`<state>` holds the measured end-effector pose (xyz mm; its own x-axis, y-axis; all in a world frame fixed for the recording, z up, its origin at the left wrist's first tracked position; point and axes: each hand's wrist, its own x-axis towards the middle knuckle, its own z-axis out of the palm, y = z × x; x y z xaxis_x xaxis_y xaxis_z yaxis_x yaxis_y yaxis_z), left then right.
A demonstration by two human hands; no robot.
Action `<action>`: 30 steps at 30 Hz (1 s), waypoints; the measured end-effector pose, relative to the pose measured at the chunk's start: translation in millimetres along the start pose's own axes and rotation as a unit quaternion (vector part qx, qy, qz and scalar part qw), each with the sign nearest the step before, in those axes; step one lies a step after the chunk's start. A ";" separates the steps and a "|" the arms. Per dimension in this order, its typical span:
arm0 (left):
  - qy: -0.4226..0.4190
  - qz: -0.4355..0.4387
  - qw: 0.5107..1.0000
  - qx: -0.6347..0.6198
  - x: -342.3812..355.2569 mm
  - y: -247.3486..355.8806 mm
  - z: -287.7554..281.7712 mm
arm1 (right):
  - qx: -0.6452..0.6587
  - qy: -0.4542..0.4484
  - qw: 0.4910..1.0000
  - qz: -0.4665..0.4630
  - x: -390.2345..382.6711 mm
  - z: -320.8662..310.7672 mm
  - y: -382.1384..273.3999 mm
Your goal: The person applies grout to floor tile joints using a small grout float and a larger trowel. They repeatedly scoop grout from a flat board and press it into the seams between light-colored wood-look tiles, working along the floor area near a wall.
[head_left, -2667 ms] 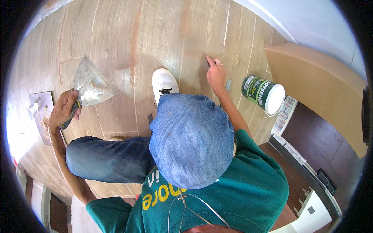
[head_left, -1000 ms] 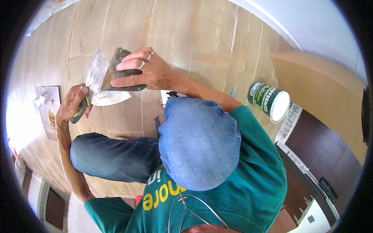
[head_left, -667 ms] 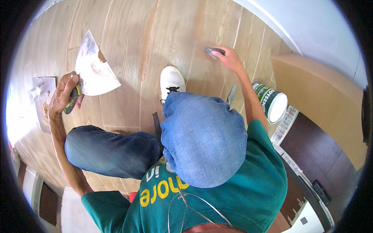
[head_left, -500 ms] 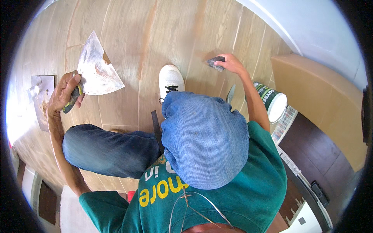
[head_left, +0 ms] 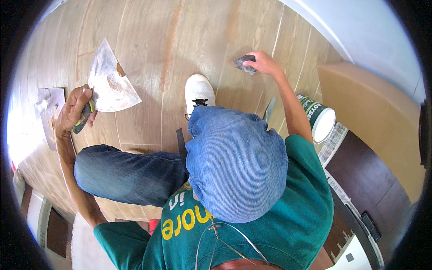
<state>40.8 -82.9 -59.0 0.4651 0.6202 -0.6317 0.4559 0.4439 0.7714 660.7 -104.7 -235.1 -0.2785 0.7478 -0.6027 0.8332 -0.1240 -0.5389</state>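
Observation:
My left hand (head_left: 74, 110) is closed round the black and yellow-green handle of a wide putty knife (head_left: 110, 83). Pale filler and a brown patch smear its broad blade, which is raised over the floor. On the right, the fingers of my right hand (head_left: 265, 63) pinch a small, dark grey, pointed spreader (head_left: 245, 63) at the wood-look floor (head_left: 202, 40). Whitish residue shows on its lower side; its exact kind is unclear. Reddish-brown filler lines run along some floor joints near both hands.
A narrow metal blade (head_left: 269, 109) lies beside my right knee. Further right are a green and white tub (head_left: 317, 114) and a large brown cardboard panel (head_left: 364, 103) near the white wall (head_left: 355, 22). A stained flat plate (head_left: 54, 119) lies at far left. My white shoe (head_left: 199, 92) stands ahead.
My right hand has moved a little forward and to the left across the floor with the spreader. My left hand and the putty knife have barely shifted.

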 end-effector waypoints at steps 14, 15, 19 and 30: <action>-0.019 0.015 0.998 0.065 2.6 -1.3 -6.1 | 0.574 -0.040 0.810 -0.111 8.7 -6.2 -205.9; -0.012 0.005 0.999 0.051 -4.4 4.0 -3.9 | 0.636 -0.106 0.746 -0.165 24.2 13.4 -232.9; -0.028 0.015 0.998 0.059 2.1 7.9 -2.4 | 0.704 -0.259 0.641 -0.159 54.9 57.2 -292.2; -0.004 0.053 0.998 0.021 -15.1 8.3 -6.1 | 0.411 0.052 0.864 -0.285 46.9 11.9 -284.2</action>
<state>32.9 -84.6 -42.6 0.5181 0.6567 -0.5481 0.4363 0.3483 0.8297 405.2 -42.1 -117.2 -0.4523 0.8893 -0.0675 -0.0578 -0.1048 -0.9928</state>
